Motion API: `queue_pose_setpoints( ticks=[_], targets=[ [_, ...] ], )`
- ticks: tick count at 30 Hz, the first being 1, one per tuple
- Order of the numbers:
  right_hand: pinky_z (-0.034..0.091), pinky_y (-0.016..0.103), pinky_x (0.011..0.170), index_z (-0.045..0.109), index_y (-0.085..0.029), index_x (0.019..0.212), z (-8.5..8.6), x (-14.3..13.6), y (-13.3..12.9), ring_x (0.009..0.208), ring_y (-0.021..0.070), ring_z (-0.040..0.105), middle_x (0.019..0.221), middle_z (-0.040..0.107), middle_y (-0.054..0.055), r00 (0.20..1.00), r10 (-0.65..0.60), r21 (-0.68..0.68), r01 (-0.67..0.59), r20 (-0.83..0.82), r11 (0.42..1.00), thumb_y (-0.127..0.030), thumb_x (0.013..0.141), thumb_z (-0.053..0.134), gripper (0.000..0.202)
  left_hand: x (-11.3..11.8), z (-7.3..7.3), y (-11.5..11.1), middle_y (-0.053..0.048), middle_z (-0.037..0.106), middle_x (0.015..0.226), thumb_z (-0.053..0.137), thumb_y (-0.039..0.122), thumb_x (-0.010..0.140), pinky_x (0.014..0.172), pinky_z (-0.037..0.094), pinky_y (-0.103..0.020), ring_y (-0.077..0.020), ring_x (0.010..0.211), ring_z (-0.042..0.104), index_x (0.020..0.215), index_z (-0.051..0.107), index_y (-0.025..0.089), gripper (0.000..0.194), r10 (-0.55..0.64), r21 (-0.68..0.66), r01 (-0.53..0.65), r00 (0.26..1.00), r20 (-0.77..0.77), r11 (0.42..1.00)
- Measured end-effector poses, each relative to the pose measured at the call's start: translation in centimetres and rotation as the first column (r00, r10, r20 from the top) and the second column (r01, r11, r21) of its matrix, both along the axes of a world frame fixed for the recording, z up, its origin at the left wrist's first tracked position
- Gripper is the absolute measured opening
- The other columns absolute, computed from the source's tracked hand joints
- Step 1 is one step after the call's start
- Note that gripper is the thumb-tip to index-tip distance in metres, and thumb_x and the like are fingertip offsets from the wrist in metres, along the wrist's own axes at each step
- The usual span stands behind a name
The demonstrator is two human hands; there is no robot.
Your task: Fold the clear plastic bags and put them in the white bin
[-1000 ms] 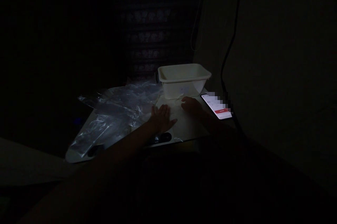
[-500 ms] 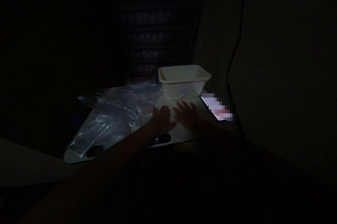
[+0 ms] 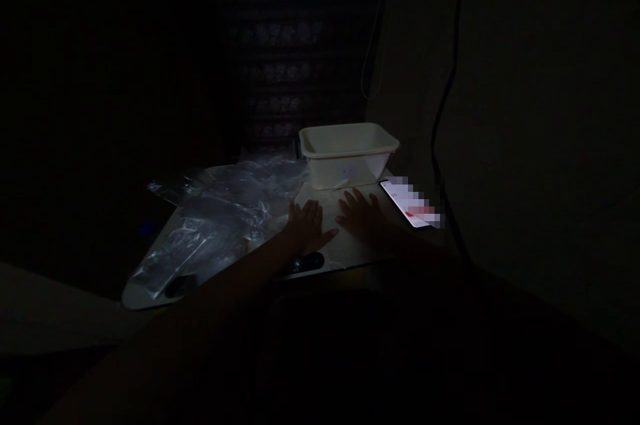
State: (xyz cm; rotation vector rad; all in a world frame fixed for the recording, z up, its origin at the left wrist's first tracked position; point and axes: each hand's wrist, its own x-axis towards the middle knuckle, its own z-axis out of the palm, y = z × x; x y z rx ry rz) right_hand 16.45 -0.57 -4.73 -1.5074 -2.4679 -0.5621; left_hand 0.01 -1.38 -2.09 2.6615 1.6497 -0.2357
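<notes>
My left hand (image 3: 304, 228) is palm down with spread fingers over a pale tabletop (image 3: 350, 248), close to the right edge of a heap of clear plastic bags (image 3: 220, 205). A short gap to its right, my right hand (image 3: 360, 213) also has its fingers spread over the surface and holds nothing. Just beyond the fingertips stands a cream rectangular plastic tub (image 3: 335, 172). To the right of my right hand lies a phone (image 3: 405, 202) with its screen lit and partly blurred out. The scene is very dark.
By the table's front edge, below my left wrist, is a small dark object (image 3: 313, 261); another dark shape (image 3: 181, 286) shows under the bags' front end. A dark cable (image 3: 441, 105) hangs along the wall on the right. A slatted shutter or blind (image 3: 285, 32) is behind.
My right hand has shifted a little to the right, widening the gap between my hands. My left hand, the tub, the bags and the phone look unmoved.
</notes>
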Motion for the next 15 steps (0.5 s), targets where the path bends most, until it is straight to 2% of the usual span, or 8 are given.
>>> queue_pose_setpoints(
  ticks=[6, 11, 15],
  targets=[
    [0.022, 0.051, 0.087, 0.042, -0.014, 0.116, -0.4, 0.4, -0.2, 0.118, 0.0285, 0.024, 0.126, 0.036, 0.014, 1.000, -0.005, 0.016, 0.005, 0.018, 1.000, -0.038, 0.082, 0.024, 0.045, -0.1, 0.4, -0.1, -0.014, 0.012, 0.135, 0.010, 0.056, 0.076, 0.094, 0.002, -0.053, -0.0262, 0.124, 0.004, 0.128, 0.016, 0.006, 0.073, -0.018, -0.020, 0.018, 1.000, -0.022, 1.000],
    [0.025, 0.051, 0.085, 0.040, -0.019, 0.117, -0.6, 0.6, 0.4, 0.118, 0.0285, 0.024, 0.127, 0.036, 0.012, 0.999, -0.016, -0.015, 0.016, 0.030, 1.000, -0.037, 0.082, 0.025, 0.042, -0.2, 0.1, 0.1, -0.013, 0.011, 0.135, 0.008, 0.056, 0.076, 0.094, 0.000, -0.053, -0.0247, 0.124, 0.003, 0.129, 0.017, 0.008, 0.072, -0.021, -0.012, 0.020, 1.000, -0.019, 1.000],
    [0.030, 0.044, 0.085, 0.041, -0.021, 0.116, -0.1, 2.1, 2.0, 0.117, 0.0242, 0.029, 0.126, 0.039, 0.007, 0.999, -0.032, -0.052, 0.032, 0.007, 0.998, -0.025, 0.082, 0.024, 0.038, -0.5, 0.8, 0.3, -0.012, 0.009, 0.136, 0.007, 0.055, 0.076, 0.093, 0.001, -0.054, -0.0249, 0.124, 0.003, 0.129, 0.015, 0.010, 0.070, -0.021, -0.017, 0.021, 1.000, 0.015, 1.000]
  ],
)
